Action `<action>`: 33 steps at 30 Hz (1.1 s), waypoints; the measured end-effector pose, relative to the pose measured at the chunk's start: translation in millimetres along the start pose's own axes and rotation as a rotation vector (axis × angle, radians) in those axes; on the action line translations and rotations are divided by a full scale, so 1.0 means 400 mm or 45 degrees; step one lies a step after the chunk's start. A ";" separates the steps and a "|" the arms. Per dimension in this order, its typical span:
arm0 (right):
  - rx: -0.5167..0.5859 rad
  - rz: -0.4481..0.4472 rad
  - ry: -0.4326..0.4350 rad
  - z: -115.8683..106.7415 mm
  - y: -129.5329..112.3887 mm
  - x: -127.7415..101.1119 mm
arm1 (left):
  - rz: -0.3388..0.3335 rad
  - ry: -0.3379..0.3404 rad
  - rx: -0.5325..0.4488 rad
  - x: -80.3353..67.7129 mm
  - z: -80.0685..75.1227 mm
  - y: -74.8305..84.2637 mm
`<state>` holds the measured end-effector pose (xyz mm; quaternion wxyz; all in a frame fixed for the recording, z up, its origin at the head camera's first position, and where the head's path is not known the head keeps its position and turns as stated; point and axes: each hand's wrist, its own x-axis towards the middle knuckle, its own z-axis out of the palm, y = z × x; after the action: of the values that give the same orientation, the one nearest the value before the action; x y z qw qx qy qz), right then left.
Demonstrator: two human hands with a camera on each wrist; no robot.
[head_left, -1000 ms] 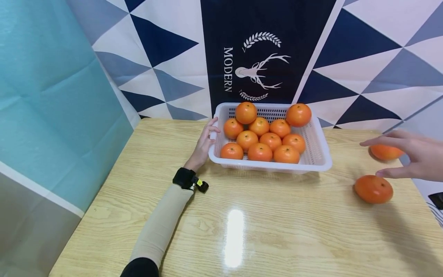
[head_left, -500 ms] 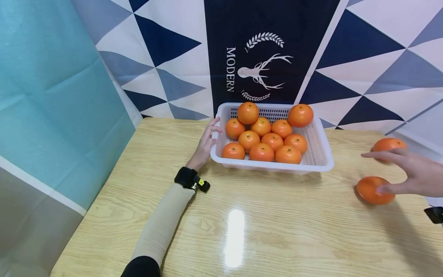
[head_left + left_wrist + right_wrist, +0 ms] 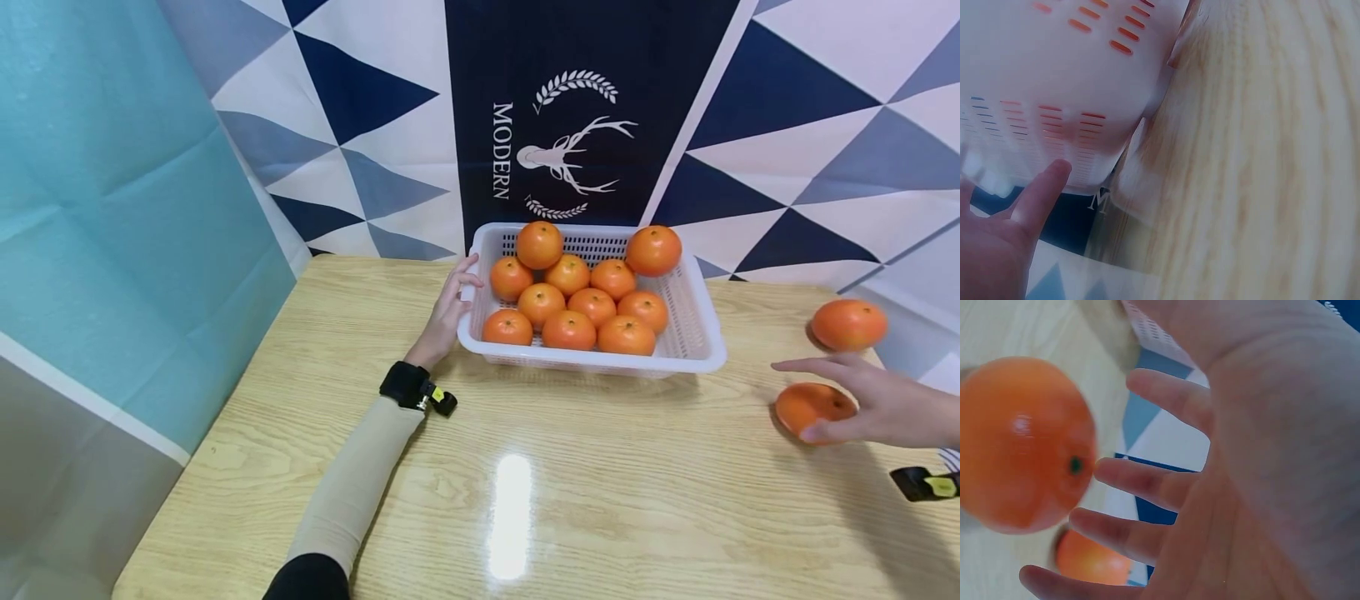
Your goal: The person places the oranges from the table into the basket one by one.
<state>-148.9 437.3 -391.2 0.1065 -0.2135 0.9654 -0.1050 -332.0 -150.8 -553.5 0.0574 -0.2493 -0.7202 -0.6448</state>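
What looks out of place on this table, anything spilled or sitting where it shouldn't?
Two oranges lie loose on the table, outside the white basket that holds the rest: one under the right hand, one near the far right edge. The left hand touches the basket. Nothing looks spilled or damaged.

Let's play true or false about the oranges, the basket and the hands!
1. The basket is empty. False: it holds many oranges.
2. Two oranges lie on the table outside the basket. True: the near orange and the far orange.
3. The left hand touches the basket's side. True.
4. The right hand holds a banana. False: its spread fingers reach over the near orange.
5. The table is glass. False: it looks like light wood.
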 end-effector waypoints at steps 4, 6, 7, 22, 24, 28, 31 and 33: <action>-0.010 -0.020 0.026 0.022 0.011 -0.001 | -0.010 -0.002 -0.007 0.002 0.000 0.002; -0.008 -0.012 0.013 0.030 0.016 0.000 | -0.014 0.000 -0.014 0.003 -0.001 0.001; 0.003 -0.012 0.008 0.033 0.019 0.000 | -0.014 0.001 -0.016 0.003 -0.001 -0.001; -0.021 0.050 -0.066 0.053 0.031 0.007 | -0.019 0.020 -0.026 -0.013 0.012 0.043; -0.035 0.063 -0.078 0.051 0.028 0.009 | -0.011 0.015 -0.025 -0.011 0.010 0.038; -0.075 0.068 -0.088 0.047 0.027 0.012 | 0.002 -0.003 -0.036 0.002 -0.002 -0.009; -0.092 0.058 -0.079 0.047 0.028 0.011 | 0.016 -0.006 -0.042 0.003 -0.005 -0.015; -0.094 0.054 -0.072 0.048 0.029 0.011 | 0.021 -0.006 -0.041 0.001 -0.004 -0.014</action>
<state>-152.4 442.8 -413.0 0.1280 -0.1997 0.9695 -0.0609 -335.3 -152.5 -558.0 0.0569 -0.2576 -0.7078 -0.6554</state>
